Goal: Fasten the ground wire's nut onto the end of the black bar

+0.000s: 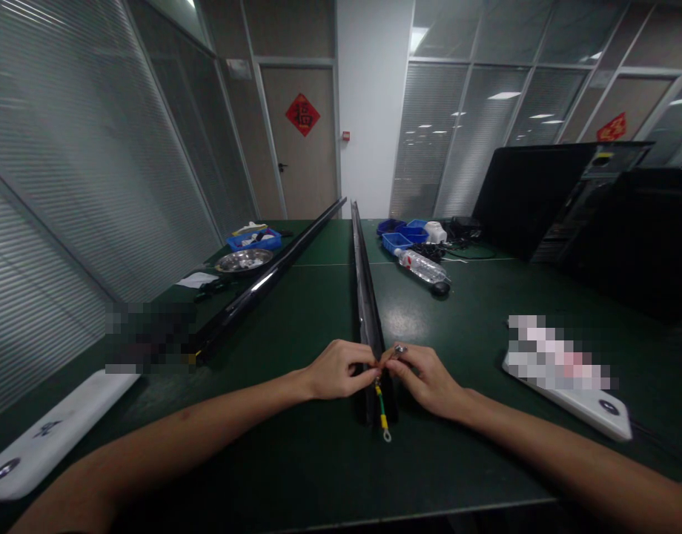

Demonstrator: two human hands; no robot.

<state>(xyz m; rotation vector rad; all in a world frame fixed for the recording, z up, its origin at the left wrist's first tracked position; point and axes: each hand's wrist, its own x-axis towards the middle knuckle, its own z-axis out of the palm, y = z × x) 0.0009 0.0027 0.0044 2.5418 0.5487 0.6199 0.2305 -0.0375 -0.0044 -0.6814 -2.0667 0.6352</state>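
A long black metal channel point(363, 289) lies lengthwise on the green table, its near end under my hands. Above that end, my left hand point(341, 371) is closed, with thumb and forefinger pinched together. Opposite it, my right hand point(427, 378), with a ring on one finger, is closed too, and the fingertips of both hands meet. From their pinch a short green-and-yellow ground wire point(382, 406) runs toward me, its upper end hidden by my fingers. A bare ring terminal point(387, 436) forms its near end.
A second black channel point(263, 285) lies diagonally to the left. Behind it are a metal bowl point(244, 260) and a blue tray point(271, 242) of small parts. Right of centre are a plastic bottle point(424, 268) and blue bins point(396, 241). White devices point(574, 404) flank my arms.
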